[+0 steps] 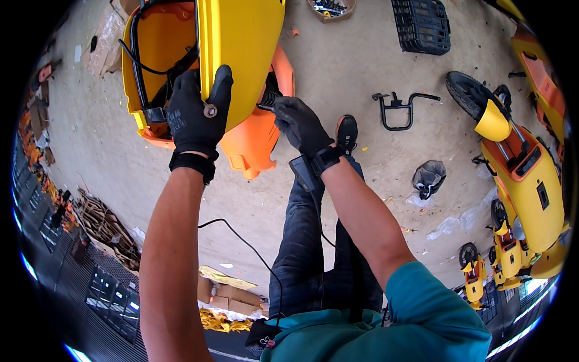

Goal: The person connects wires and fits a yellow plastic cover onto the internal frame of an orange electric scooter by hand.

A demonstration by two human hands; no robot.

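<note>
At the upper left stands a yellow vehicle body shell (247, 54), with an orange lower part (253, 142) and an open cavity holding black cables (181, 66). My left hand (196, 114), in a black glove, grips the edge of the shell, its thumb on the yellow outer face and its fingers on the cavity side. A small round metal piece (210, 110) shows beside that thumb. My right hand (301, 125), also gloved in black, has its fingers pinched together next to a dark coiled spring (271, 93). What lies between those fingertips is hidden.
A bent black tube frame (396, 114) and a black plastic bag (429, 178) lie on the concrete floor at right. Farther off are a black crate (422, 27) and a box of small hardware (330, 8). Yellow two-wheelers (525, 181) line the right side. A cable (247, 241) hangs near my legs.
</note>
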